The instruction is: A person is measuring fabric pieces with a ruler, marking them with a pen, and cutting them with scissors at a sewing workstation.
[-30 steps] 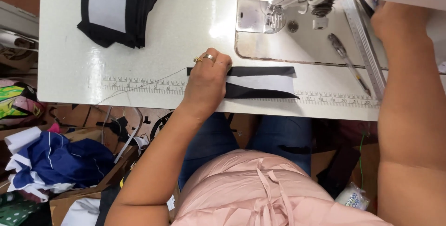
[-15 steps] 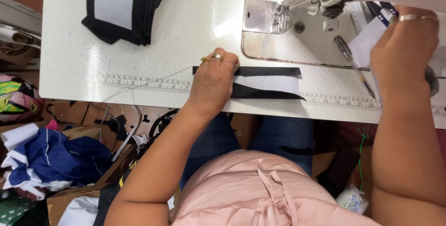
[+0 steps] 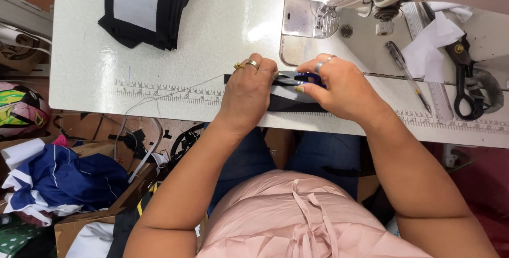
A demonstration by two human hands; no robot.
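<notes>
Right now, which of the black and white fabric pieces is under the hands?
The flat strip at the table's near edge, pressed by the left hand and right hand. The stack at the far left lies untouched.
</notes>
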